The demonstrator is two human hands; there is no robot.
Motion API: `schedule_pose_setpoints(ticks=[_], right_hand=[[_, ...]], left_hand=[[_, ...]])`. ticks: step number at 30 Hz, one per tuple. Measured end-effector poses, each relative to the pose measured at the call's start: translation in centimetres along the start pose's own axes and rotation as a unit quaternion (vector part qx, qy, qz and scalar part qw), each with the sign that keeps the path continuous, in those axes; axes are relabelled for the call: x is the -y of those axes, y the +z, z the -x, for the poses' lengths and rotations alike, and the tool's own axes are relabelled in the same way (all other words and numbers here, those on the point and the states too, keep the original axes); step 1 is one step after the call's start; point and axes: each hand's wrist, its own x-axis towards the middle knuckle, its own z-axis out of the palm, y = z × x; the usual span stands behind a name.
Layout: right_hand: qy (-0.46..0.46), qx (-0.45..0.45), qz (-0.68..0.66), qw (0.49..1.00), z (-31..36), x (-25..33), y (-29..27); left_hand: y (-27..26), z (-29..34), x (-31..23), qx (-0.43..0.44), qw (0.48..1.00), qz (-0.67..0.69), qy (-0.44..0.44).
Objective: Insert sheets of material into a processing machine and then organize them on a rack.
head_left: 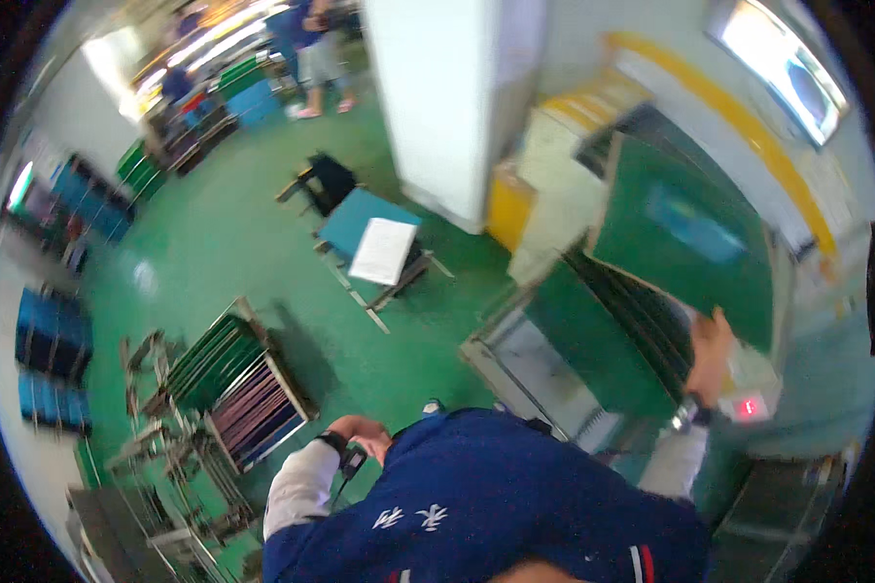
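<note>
At the right, my right hand [712, 352] is closed on the lower edge of a large, flat green panel [685, 238]. The panel is tilted up and has a pale, glossy reflection across it. Under it lies a second green surface [593, 340], part of a boxy machine with a dark gap between the two. A metal watch is on my right wrist. My left hand [363, 433] hangs beside my waist, away from the machine, its fingertips partly hidden by my blue shirt. A black wristband and a small black corded device [353, 461] are at that wrist.
A rack [253, 389] holding upright dark panels stands at the left. Ahead is a blue-topped stand [367, 222] with a white sheet [384, 251], near a white pillar [437, 107]. Blue crates [54, 330] line the left wall. A person [316, 58] stands far back.
</note>
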Motion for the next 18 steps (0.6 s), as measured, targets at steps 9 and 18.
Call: schedule_pose_setpoints(ticks=[9,18], right_hand=[[0.361,-0.142,-0.680,0.623,-5.9,-11.4,4.5],[0.069,-0.037,-0.097,0.992,-9.3,-13.1,6.9]], left_hand=[[4.9,7.2,-9.5,-0.088,0.992,-0.083,0.027],[9.7,8.9,-13.4,-0.145,0.987,-0.074,-0.021]])
